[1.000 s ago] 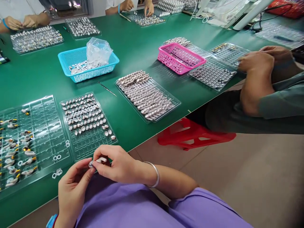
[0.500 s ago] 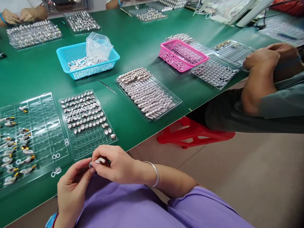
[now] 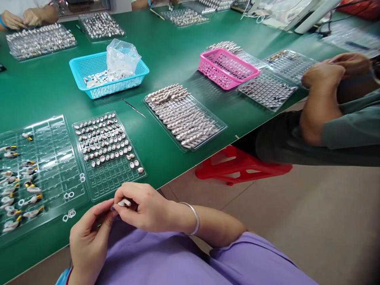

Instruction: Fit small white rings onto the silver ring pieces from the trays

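Just off the table's front edge, above my lap, my two hands meet around a small white earbud. My right hand pinches it by the body, and its stem points right. The thumb and index finger of my left hand are closed at its other end, where a small greyish part shows; the fingers hide most of it. Beyond my hands lies a clear tray with rows of small white oval earbud shells. To its left, a larger clear tray bears earbud pieces with yellow bits and several white rings.
A tray of white stemmed pieces stands right of centre. Tweezers lie near a blue basket holding a plastic bag. Farther off are a pink basket, a co-worker's hands at right and a red stool.
My view has shifted very slightly. Both hands keep the same pinch on the earbud, with barely any movement.
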A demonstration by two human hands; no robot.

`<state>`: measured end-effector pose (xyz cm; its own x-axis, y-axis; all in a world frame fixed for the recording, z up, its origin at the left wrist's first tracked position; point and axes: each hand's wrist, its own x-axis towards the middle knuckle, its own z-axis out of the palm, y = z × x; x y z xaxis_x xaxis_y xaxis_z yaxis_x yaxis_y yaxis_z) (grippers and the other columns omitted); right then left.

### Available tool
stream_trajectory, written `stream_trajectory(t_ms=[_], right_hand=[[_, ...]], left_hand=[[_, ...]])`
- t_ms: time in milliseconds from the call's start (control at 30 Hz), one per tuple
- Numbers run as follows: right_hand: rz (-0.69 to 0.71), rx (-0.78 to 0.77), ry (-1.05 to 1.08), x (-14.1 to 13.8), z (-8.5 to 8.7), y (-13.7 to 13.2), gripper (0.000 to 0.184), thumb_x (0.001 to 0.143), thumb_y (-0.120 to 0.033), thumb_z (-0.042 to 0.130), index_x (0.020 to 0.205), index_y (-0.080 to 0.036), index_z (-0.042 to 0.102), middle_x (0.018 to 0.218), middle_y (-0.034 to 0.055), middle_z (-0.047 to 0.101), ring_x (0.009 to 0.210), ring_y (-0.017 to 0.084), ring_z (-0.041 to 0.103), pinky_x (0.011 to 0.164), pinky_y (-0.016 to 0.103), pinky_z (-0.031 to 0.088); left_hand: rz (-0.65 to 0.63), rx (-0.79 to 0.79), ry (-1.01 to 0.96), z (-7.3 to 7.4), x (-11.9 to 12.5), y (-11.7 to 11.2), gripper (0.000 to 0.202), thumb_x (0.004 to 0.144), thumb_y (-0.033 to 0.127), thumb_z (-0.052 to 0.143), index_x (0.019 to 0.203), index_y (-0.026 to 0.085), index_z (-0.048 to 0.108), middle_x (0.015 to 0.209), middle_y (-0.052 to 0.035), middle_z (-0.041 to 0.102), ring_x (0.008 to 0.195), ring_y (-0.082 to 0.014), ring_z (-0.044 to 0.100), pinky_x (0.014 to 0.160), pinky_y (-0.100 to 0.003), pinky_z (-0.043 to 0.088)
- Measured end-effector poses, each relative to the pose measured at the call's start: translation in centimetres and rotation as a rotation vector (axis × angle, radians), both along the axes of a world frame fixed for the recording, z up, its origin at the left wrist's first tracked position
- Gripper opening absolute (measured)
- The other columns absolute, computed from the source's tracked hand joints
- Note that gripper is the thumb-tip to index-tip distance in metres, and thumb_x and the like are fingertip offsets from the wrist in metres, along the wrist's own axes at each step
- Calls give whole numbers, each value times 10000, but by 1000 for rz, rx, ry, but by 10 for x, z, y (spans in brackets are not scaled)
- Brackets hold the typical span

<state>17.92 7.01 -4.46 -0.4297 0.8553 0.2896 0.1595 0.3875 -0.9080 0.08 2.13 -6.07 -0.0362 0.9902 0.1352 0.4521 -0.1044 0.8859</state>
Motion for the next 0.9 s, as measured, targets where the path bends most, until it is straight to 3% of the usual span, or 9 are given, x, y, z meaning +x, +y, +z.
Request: stream_trajectory(t_ms=[133,333,533,767,900], right_hand=[[-4,-121,38,0,3,0,74,831,-169,568,770,-178,528,694,-26,528,606,88,461,581,203,390],[137,-604,200,-1,3,2,115,797,-225,627,866,-163,558,651,-50,524,568,72,475,526,184,392],[115,-810,333,-4,-5,1,141,740,-212,678,804,-148,570,623,-58,527,538,54,442,483,166,349],[188,-882,301,-2,-10,10,208,755,-296,703,832,-136,594,613,-60,564,511,60,518,499,186,436],[195,-907,282,-3,-10,12,164,741,-250,700,815,-127,620,606,-60,573,508,55,520,504,186,424]], left_hand=[[-18,148,169,2,-1,-1,206,856,198,678,1043,270,723,922,22,790,768,-130,745,726,-170,582],[-98,330,323,8,-4,-1,197,868,122,639,1013,237,709,894,7,778,767,-127,737,752,-185,568],[-104,272,311,12,-2,2,171,866,154,640,980,245,728,862,19,781,727,-122,732,714,-172,566],[-36,-63,-53,11,0,6,194,795,224,741,981,273,756,835,24,762,681,-137,704,622,-188,572],[-69,38,7,13,0,7,223,821,180,704,1004,297,750,842,16,690,733,-131,650,632,-193,529]])
